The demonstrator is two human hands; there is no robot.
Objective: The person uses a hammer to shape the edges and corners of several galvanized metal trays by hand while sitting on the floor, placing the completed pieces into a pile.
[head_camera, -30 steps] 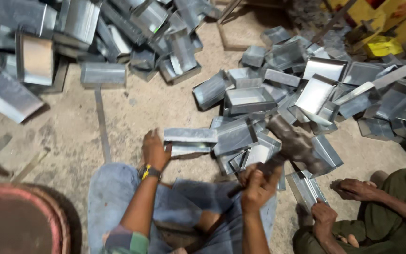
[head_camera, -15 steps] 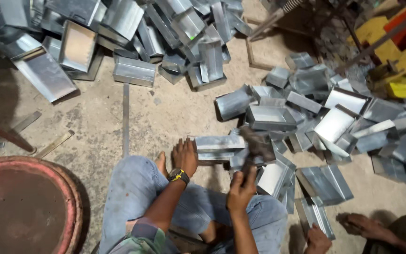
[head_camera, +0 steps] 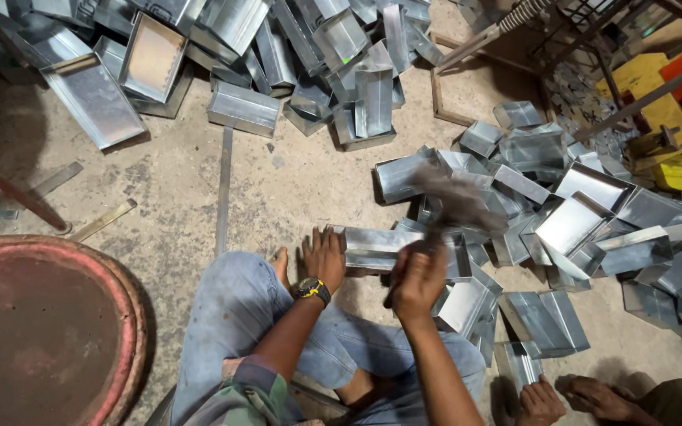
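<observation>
Seated on a rough, speckled concrete floor, knees in faded blue jeans. Left hand, a black-and-yellow watch at its wrist, pressed flat with fingers spread and extended, palm down on the near end of a long folded sheet-metal channel, holding nothing closed within it. Right hand wrapped in a tight fist around the handle of a hammer, the head a motion-blurred grey-brown smear raised above the channel's far end. Channel lying on the floor just in front of the knees, dull silver, galvanised, with sharp creased edges and a shallow U-shaped section. Around it, to the right, a loose heap of similar box-shaped metal trays, open-topped, thin-walled, some reflecting light, some tilted on edge. Along the far edge of the floor, a second heap of larger galvanised trays, overlapping and tipped at angles. A narrow flat metal strip lying straight on bare concrete between the two heaps. At the near left corner, a big round rust-red rimmed drum top, matte and scuffed. At the near right edge, another person's two hands resting low on the floor beside a small tray.
</observation>
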